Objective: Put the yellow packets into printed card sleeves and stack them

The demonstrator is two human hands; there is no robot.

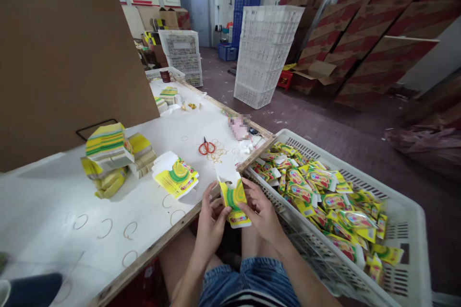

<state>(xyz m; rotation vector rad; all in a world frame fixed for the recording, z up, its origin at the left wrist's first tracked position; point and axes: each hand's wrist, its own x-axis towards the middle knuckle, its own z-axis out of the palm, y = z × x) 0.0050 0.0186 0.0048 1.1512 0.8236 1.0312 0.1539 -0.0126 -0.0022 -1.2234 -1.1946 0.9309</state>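
A yellow-and-green printed carton (235, 197) with a raised white flap is held between both hands over my lap, just off the table's front edge. My left hand (212, 218) grips its left side, thumb on the front. On the right side, my right hand (264, 211) pinches it with thumb and fingers. A small stack of flat cartons (175, 176) lies on the table to the left of my hands. Farther left are bundled stacks of cartons (110, 146). Beside my right forearm stands a white plastic crate (403, 237) full of folded cartons (331, 201).
The white table (151, 230) has a wooden rim. Red-handled scissors (207, 147) and several rubber bands (219, 153) lie on it. A cardboard sheet (68, 53) rises at the left. A dark cup (34, 290) is at the lower left. Stacked white crates (264, 53) stand beyond.
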